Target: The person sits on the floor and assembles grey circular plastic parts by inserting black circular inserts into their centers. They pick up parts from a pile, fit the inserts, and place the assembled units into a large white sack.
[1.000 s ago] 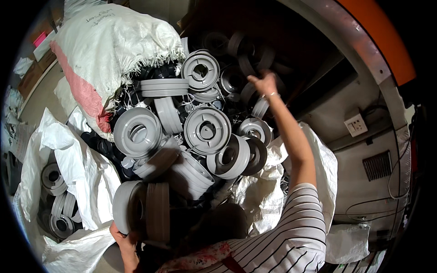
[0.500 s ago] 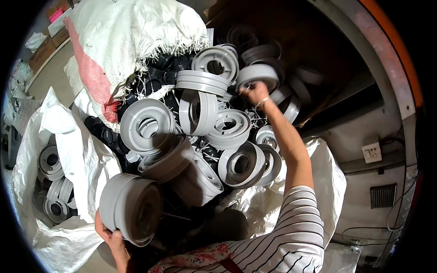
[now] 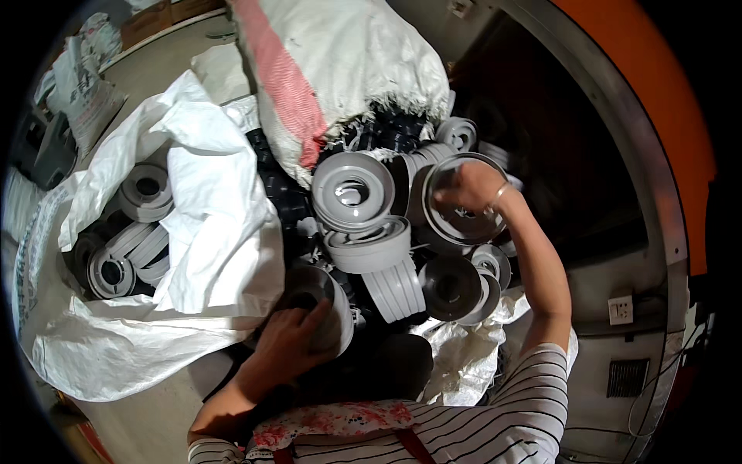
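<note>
My left hand is closed on the rim of a stack of grey plastic rings, low in front of me beside the white sack. My right hand, with a bracelet at the wrist, is over a large round grey plastic ring on the right of the pile. Its fingers are curled inside the ring's dark hollow; their tips are partly hidden. Between my hands are more wheel-like grey rings, among them an upward-facing ring above a tilted ring. A dark-faced ring sits lower right.
An open white sack at left holds several grey rings. A stuffed white sack with a red stripe lies behind black ribbed parts. At right are a curved metal frame with an orange edge and a wall socket.
My view has swung left. My left hand has moved inward with the grey rings and now grips from above. The ring at my right hand has turned its hollow side up.
</note>
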`<state>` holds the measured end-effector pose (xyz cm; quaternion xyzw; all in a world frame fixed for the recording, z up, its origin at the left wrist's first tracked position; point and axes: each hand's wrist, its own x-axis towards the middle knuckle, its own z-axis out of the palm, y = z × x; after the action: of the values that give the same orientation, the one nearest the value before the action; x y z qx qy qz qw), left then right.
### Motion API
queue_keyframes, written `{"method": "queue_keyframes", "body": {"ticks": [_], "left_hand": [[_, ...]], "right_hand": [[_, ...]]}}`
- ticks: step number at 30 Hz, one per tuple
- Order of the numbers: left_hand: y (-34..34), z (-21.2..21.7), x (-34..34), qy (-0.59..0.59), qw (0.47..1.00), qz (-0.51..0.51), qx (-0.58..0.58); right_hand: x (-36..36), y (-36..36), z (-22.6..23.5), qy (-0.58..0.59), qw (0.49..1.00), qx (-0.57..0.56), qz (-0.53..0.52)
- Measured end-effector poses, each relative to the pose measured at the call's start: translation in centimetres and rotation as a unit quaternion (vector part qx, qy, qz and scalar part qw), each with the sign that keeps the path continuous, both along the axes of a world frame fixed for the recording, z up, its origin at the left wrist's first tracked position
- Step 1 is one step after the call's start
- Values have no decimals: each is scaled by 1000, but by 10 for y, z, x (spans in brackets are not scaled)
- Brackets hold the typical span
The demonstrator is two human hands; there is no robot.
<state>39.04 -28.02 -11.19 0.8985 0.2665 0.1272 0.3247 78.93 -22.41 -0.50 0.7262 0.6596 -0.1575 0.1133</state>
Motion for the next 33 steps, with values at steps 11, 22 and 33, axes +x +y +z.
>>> {"method": "queue_keyframes", "body": {"ticks": [11, 22, 33], "left_hand": [[0, -27, -30, -51, 994, 68, -71], [1, -4, -51, -77, 989, 48, -117], [-2, -29, -42, -16, 987, 35, -155]], "right_hand": [[-49, 291, -141, 724, 467, 277, -426], [-246, 193, -15, 443, 702, 419, -368], [-225, 207, 5, 183, 936, 224, 199]]}}
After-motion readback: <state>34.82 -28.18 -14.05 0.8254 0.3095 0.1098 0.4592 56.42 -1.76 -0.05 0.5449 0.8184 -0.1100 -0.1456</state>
